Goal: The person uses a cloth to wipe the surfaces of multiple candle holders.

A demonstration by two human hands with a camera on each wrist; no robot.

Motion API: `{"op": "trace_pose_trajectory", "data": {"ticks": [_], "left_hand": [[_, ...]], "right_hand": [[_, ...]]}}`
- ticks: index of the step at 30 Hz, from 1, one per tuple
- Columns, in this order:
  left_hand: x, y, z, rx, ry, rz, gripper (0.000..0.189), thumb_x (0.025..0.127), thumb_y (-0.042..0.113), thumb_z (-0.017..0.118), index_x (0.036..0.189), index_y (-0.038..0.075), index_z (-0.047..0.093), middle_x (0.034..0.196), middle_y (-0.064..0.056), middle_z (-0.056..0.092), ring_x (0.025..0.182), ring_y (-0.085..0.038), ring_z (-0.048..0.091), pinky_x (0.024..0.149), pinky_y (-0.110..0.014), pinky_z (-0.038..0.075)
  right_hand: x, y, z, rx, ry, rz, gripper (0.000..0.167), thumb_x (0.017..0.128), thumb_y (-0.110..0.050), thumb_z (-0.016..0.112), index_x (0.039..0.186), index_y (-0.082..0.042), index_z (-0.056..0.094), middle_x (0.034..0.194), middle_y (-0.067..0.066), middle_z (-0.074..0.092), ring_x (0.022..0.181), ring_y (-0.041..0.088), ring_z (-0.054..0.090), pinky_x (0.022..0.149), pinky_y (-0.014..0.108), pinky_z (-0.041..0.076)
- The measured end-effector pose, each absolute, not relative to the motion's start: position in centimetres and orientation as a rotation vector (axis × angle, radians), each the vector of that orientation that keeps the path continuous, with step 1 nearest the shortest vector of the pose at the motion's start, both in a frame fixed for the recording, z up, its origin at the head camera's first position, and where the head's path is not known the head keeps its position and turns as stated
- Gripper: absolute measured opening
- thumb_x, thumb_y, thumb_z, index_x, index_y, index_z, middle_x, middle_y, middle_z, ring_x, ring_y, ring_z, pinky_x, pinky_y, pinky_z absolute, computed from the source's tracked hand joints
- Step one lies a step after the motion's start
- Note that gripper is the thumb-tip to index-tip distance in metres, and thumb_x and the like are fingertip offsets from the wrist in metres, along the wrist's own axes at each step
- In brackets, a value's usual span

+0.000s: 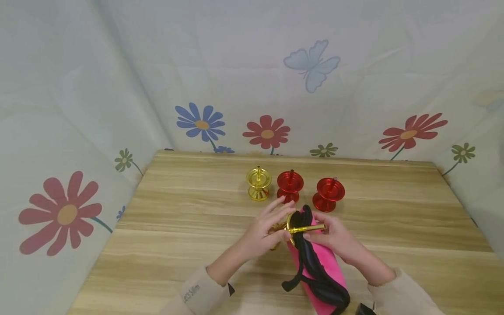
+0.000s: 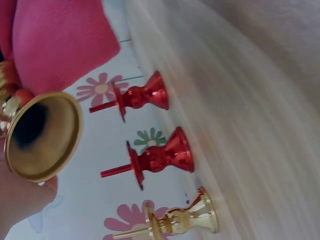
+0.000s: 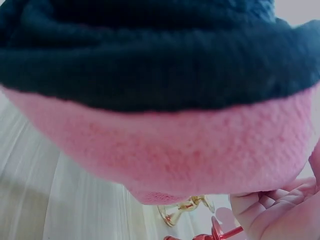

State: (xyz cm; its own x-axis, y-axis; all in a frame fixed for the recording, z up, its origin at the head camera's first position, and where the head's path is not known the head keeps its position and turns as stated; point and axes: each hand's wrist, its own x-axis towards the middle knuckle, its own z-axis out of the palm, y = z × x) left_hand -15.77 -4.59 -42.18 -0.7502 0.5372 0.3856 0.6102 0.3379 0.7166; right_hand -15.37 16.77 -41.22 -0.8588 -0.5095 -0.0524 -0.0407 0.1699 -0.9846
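My left hand (image 1: 257, 229) grips a gold candle holder (image 1: 292, 229) tipped on its side, its spike pointing right. In the left wrist view its hollow base (image 2: 67, 137) faces the camera. My right hand (image 1: 336, 238) holds a pink cloth (image 1: 330, 262) with a black cloth (image 1: 313, 262) lying over it, up against the holder's dish and spike. The cloth's lower end hangs toward me. In the right wrist view the pink cloth (image 3: 165, 150) and black cloth (image 3: 150, 75) hide most of the scene.
Beyond my hands, a second gold candle holder (image 1: 258, 192) and two red ones, a middle one (image 1: 289, 183) and a right one (image 1: 326, 202), stand upright in a row on the wooden table (image 1: 197, 197). A flower-printed white curtain (image 1: 236, 78) rises behind the table.
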Motion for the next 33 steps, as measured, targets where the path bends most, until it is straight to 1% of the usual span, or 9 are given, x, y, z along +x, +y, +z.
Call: {"op": "trace_pose_trajectory", "data": {"ticks": [7,10,15,19,21,24,27,31,33], "left_hand": [[-15.8,-4.9,-41.3,-1.04,-2.682,-1.512,0.048,0.086,0.041,0.05,0.131,0.027,0.042,0.145,0.004,0.026,0.135,-0.016,0.02,0.096,-0.058,0.031],[-15.7,-4.8,-41.4,-1.028,-2.652,-1.504,0.047,0.086,0.041,0.049,0.13,0.024,0.043,0.142,0.004,0.032,0.134,-0.015,0.023,0.095,-0.056,0.034],[-15.3,-4.1,-42.3,-1.014,-2.3,-1.212,0.055,0.087,0.048,0.038,0.121,0.008,0.054,0.124,-0.003,0.055,0.121,-0.018,0.045,0.091,-0.044,0.043],[-15.2,-3.8,-42.5,-1.02,-2.143,-0.971,0.06,0.088,0.047,0.036,0.117,0.0,0.056,0.12,-0.011,0.057,0.114,-0.021,0.052,0.091,-0.037,0.044],[-15.0,-3.8,-42.4,-1.038,-2.175,-0.917,0.063,0.085,0.051,0.039,0.123,0.001,0.051,0.124,-0.01,0.053,0.119,-0.021,0.048,0.093,-0.038,0.043],[-15.0,-3.9,-42.2,-1.043,-2.227,-0.951,0.071,0.076,0.052,0.054,0.127,0.004,0.046,0.128,-0.009,0.051,0.121,-0.02,0.045,0.095,-0.039,0.041],[-15.1,-4.1,-41.9,-1.023,-2.258,-1.079,0.072,0.069,0.05,0.064,0.126,0.009,0.048,0.126,-0.006,0.053,0.116,-0.018,0.049,0.093,-0.033,0.042],[-15.3,-4.4,-41.1,-0.996,-2.344,-1.248,0.073,0.064,0.057,0.06,0.125,0.018,0.049,0.117,-0.001,0.058,0.099,-0.014,0.052,0.078,-0.023,0.046],[-15.4,-4.6,-40.6,-0.987,-2.408,-1.327,0.073,0.063,0.059,0.06,0.125,0.023,0.048,0.116,0.003,0.057,0.098,-0.013,0.051,0.076,-0.023,0.046]], "right_hand": [[-15.1,16.8,-41.4,-0.46,2.021,-1.751,0.05,0.082,-0.009,0.06,0.121,0.014,0.039,0.102,0.009,0.058,0.08,0.011,0.064,0.069,0.025,0.053],[-15.1,16.8,-41.4,-0.437,1.954,-1.778,0.049,0.083,-0.008,0.059,0.121,0.013,0.038,0.092,-0.002,0.064,0.074,0.011,0.065,0.064,0.025,0.053],[-15.1,16.7,-41.2,-0.396,1.827,-1.894,0.05,0.084,-0.006,0.056,0.123,0.016,0.032,0.082,-0.003,0.068,0.069,0.012,0.066,0.059,0.026,0.053],[-15.2,16.5,-41.0,-0.376,1.796,-1.938,0.051,0.085,-0.005,0.055,0.123,0.018,0.029,0.082,-0.002,0.068,0.07,0.012,0.066,0.06,0.026,0.053],[-15.1,16.5,-40.8,-0.361,1.801,-1.932,0.052,0.085,-0.005,0.055,0.124,0.018,0.029,0.083,-0.003,0.068,0.07,0.012,0.066,0.06,0.026,0.053],[-15.0,16.5,-40.5,-0.34,1.818,-1.913,0.054,0.085,-0.008,0.055,0.125,0.017,0.029,0.082,-0.003,0.068,0.068,0.012,0.066,0.059,0.026,0.053],[-14.9,16.5,-40.2,-0.348,1.837,-1.894,0.053,0.085,-0.008,0.056,0.125,0.016,0.031,0.08,-0.003,0.068,0.066,0.012,0.066,0.058,0.026,0.053],[-14.8,16.5,-39.9,-0.392,1.877,-1.856,0.051,0.084,-0.008,0.056,0.124,0.015,0.032,0.079,-0.003,0.068,0.066,0.012,0.066,0.058,0.027,0.053],[-14.8,16.4,-39.7,-0.405,1.927,-1.822,0.051,0.084,-0.008,0.057,0.124,0.014,0.034,0.085,-0.004,0.066,0.068,0.012,0.066,0.06,0.027,0.054]]}}
